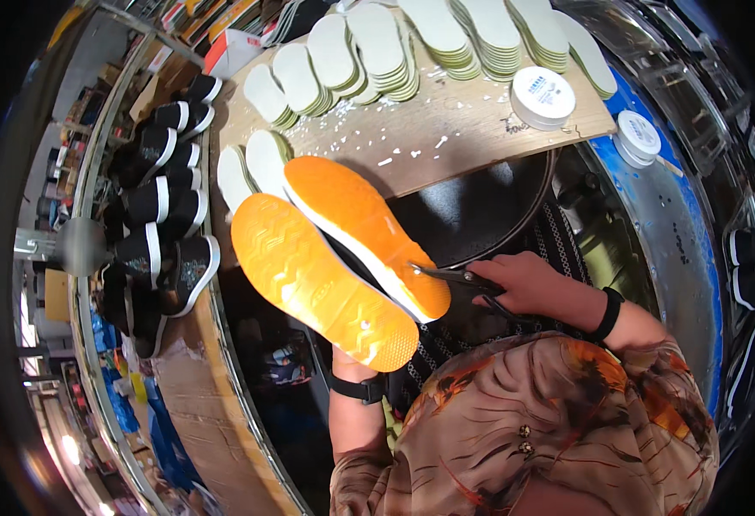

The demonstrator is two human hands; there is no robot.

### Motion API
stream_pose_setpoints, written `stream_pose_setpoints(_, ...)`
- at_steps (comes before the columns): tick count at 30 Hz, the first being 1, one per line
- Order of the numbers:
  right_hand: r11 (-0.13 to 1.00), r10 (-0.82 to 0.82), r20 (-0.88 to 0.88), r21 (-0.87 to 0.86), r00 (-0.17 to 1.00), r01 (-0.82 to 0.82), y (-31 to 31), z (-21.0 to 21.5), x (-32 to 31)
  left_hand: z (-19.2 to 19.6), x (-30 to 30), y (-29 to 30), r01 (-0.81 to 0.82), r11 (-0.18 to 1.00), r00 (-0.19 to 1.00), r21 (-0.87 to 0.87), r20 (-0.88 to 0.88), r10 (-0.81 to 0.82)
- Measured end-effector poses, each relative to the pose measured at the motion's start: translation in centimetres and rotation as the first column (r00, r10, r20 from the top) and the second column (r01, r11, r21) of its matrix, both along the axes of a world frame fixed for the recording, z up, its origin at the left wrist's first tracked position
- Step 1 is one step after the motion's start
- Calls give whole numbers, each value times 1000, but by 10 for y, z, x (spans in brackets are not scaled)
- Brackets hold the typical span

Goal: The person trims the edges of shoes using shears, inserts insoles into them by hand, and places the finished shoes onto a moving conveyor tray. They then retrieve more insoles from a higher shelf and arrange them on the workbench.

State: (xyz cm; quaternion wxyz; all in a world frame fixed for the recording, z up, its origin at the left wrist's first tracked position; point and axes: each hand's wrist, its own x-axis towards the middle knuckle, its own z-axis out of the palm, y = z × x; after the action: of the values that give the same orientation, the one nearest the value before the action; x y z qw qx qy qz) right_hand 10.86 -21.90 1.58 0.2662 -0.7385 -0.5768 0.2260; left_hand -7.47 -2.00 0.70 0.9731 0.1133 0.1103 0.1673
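Side by side, soles up, a pair of shoes is held in front of me, with white edges and orange soles. The nearer shoe (309, 271) shows a zigzag tread; the farther shoe (352, 206) looks smoother. My left hand (353, 365) supports them from below, its fingers hidden behind the soles. In my right hand (519, 282) are dark-handled scissors (459, 276), their tips at the farther sole near its lower right end. Whether the blades touch the sole is hard to tell.
Stacks of pale insoles (377, 47) line a wooden board (446, 129) strewn with white scraps. A round white tub (543, 97) stands on it; another tub (638, 138) sits on the blue-edged surface at right. Black shoes (158, 202) fill the left rack. A dark basin (472, 211) lies below the board.
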Motion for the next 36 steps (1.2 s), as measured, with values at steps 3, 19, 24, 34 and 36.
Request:
stream_pose_setpoints(3,996,-14,-32,-89,999,11,-4,7,0,4,1,-1,2,1000,1000,-6,31,-2)
stream_pose_setpoints(19,901,311,-69,339,948,-271,37,27,-18,23,-18,20,-306,53,583,951,143,800)
stream_pose_setpoints(24,994,-39,-588,-107,808,-30,86,25,-22,110,-203,-2,662,-414,422,625,146,895)
stream_pose_setpoints(34,922,-108,-569,-364,815,-132,136,23,-91,157,-584,-33,628,778,-744,21,-279,608)
stream_pose_setpoints(36,914,-112,-554,-384,825,-133,138,21,-104,134,-621,-33,572,820,-781,-13,-314,540)
